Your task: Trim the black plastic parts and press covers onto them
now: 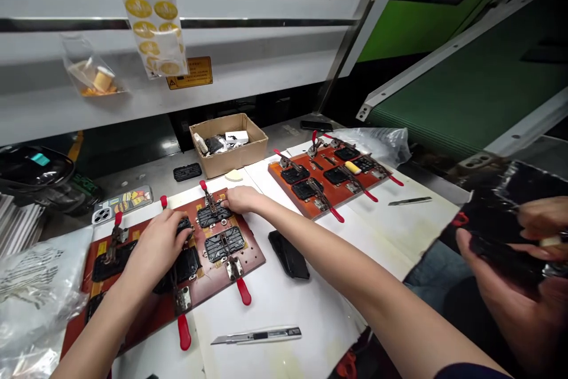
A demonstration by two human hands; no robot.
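A reddish-brown fixture board point(252, 253) lies before me, with black ribbed plastic plates held on it by red-handled toggle clamps. My left hand point(160, 243) is over its middle, thumb and fingers closed around the end of one black plate point(183, 225). At the far edge, my right hand point(242, 199) has its fingers closed at the right end of another black plate point(208, 215); its fingertips are partly hidden. Nearer me is a clamped ribbed plate point(217, 245), its clamp's red handle point(244, 292) pointing toward me. My left hand and forearm cover part of the board.
A utility knife point(261, 335) and a black piece point(288, 255) lie on white paper. A second fixture board point(319, 204) stands to the right, near another knife point(409, 201). Behind are a cardboard box point(233, 160) and a phone point(124, 204). Another person's hands point(501, 284) hold something dark.
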